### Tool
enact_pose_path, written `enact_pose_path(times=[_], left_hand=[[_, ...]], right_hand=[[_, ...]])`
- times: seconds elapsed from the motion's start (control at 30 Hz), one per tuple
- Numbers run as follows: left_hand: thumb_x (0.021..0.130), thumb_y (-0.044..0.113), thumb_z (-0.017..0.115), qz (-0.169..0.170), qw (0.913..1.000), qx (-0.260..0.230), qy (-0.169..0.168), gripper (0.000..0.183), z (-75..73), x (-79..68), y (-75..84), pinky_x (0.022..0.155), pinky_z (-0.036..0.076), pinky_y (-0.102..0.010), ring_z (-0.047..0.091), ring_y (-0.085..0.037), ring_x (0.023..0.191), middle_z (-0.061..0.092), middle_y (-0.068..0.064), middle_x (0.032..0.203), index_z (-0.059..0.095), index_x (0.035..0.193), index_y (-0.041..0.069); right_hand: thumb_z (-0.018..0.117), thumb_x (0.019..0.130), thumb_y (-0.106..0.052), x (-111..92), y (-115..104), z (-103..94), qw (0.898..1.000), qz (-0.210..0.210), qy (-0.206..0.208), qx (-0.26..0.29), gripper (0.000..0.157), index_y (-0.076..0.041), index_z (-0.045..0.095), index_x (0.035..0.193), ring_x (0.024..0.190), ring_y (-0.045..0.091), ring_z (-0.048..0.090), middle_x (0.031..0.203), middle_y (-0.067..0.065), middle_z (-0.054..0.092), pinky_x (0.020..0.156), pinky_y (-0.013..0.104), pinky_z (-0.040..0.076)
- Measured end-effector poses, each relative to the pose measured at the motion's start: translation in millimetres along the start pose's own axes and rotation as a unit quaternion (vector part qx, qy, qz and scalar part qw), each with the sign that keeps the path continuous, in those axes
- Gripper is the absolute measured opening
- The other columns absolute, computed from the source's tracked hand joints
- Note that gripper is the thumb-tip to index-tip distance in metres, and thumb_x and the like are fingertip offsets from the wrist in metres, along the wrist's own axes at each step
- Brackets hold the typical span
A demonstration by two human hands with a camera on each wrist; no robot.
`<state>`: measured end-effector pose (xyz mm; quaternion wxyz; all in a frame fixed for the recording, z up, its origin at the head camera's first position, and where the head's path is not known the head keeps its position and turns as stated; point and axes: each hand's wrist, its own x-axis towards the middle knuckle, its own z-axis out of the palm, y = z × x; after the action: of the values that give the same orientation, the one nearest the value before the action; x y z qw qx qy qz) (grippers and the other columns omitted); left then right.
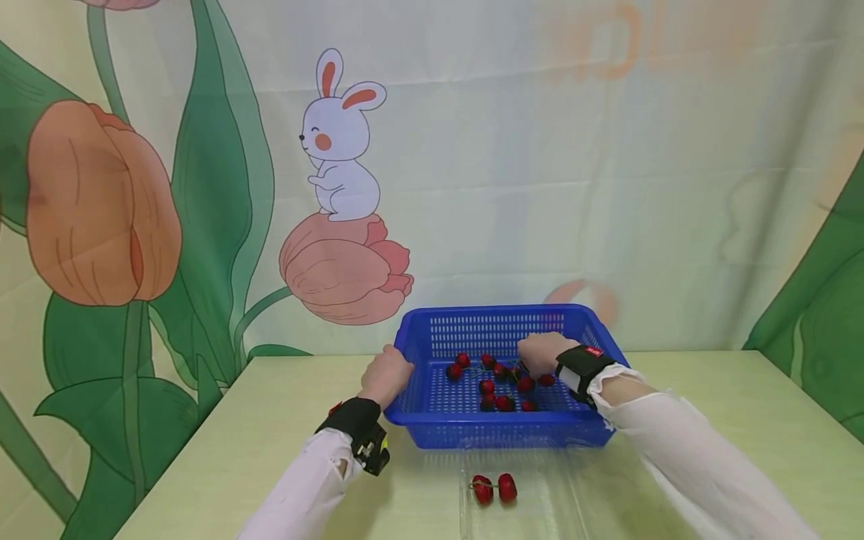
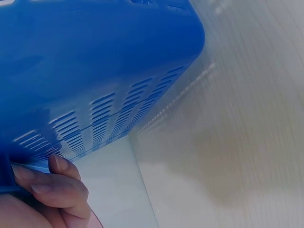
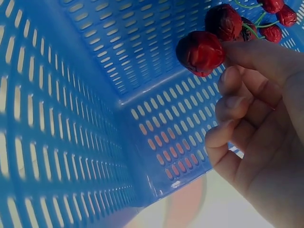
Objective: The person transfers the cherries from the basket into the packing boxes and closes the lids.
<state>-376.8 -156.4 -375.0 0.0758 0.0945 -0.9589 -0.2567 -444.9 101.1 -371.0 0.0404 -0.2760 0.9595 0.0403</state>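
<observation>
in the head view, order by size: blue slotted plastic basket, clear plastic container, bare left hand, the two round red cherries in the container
1. Blue plastic basket
2. Clear container, cut off below
3. Left hand
4. Left cherry and right cherry: look alike

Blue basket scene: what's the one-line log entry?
left hand: grips blue basket rim; right hand: inside basket, at cherries; clear container in front: two cherries

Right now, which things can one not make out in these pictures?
Right hand: head view, fingertips hidden by the hand itself.
Left hand: left wrist view, cut by left and bottom edges.
Clear container: head view, near end cut by bottom edge.
Orange marking: head view, too blurred to read.
</observation>
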Motion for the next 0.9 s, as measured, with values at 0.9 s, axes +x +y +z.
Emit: enact_pose_path(times=[0.9], left_hand=[[0.090,0.019,0.050,0.002,1.0000,-0.005,-0.002,0.044,1.4,1.2,0.0,0.070,0.047,-0.049,0.059,-0.037,0.084,0.056,-0.026,0.096,0.039,0.119,-0.013]], right_hand=[[0.059,0.080,-0.005,-22,7,-30.0,0.995,-0.068,0.034,0.067,0.021,-0.014,0.054,0.062,0.047,0.010,0.031,0.052,-0.005,0.040,0.049,0.027,0.028]])
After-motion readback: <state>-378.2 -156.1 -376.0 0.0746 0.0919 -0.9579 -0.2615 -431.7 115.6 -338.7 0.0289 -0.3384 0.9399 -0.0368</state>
